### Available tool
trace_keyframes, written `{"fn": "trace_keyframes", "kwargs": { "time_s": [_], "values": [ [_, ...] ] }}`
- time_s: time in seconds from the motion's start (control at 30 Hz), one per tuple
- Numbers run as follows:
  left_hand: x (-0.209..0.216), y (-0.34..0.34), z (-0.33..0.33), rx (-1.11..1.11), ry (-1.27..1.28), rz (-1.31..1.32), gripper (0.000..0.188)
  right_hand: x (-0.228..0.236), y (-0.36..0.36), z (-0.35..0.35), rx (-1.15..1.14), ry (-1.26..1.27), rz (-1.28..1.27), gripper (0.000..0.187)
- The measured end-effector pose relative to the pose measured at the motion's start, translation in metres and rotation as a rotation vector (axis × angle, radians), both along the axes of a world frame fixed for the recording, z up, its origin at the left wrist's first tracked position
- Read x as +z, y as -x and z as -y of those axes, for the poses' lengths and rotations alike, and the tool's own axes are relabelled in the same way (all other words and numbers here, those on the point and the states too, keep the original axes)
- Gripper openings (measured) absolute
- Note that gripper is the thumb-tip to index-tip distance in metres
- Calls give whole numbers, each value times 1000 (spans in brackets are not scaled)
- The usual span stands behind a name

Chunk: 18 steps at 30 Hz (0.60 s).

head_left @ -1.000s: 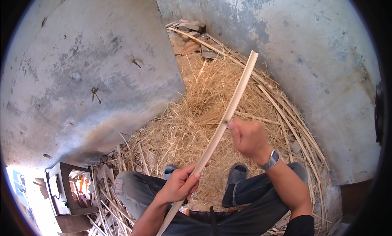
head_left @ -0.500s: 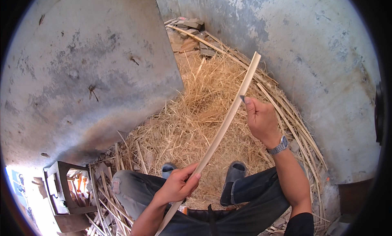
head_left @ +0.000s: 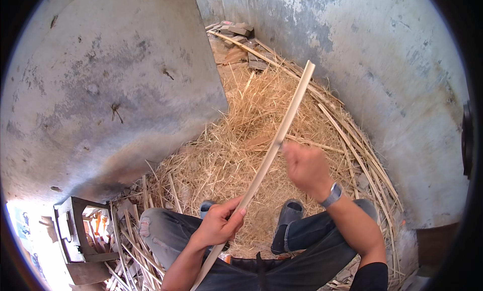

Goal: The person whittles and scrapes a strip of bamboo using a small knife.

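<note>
A long, pale split bamboo strip [head_left: 275, 140] slants from my lap up and to the right, its grooved face showing. My left hand [head_left: 221, 223] is closed round its lower part, above my left thigh. Beside the middle of the strip is my right hand [head_left: 306, 168], smeared by motion, with its fingers curled. The small dark blade pinched in it shows half a second ago; now only a dark smudge appears where the fingertips meet the strip. A metal-banded watch [head_left: 332, 194] is on my right wrist.
Straw-like shavings [head_left: 266, 105] cover the floor ahead of my grey shoes [head_left: 289, 213]. Long strips [head_left: 359, 150] lie along the curved grey wall [head_left: 392, 90] at right. A large grey panel [head_left: 115, 79] stands at left, above a dark metal frame [head_left: 83, 235] and more strips [head_left: 138, 240].
My right hand has moved down and left along the strip, toward me. The strip's far end has shifted slightly left. My left hand keeps its place on the strip.
</note>
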State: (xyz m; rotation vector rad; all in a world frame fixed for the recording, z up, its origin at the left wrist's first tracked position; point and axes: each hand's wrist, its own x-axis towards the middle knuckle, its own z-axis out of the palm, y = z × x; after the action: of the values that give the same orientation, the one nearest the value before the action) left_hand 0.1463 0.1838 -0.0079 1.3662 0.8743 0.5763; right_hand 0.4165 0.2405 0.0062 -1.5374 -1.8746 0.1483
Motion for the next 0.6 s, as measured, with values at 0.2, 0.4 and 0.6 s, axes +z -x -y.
{"fn": "trace_keyframes", "kwargs": {
  "time_s": [0.2, 0.4, 0.6],
  "values": [
    [4, 3, 0, 75, 20, -41, 43, -4, 33, 24, 179, 117, 56, 33],
    [1, -3, 0, 23, 72, 21, 43, -7, 9, 7, 7, 11, -82, 30],
    [-3, -3, -1, 39, 108, 54, 48, -16, 45, 45, 221, 147, -28, 33]
  ]
}}
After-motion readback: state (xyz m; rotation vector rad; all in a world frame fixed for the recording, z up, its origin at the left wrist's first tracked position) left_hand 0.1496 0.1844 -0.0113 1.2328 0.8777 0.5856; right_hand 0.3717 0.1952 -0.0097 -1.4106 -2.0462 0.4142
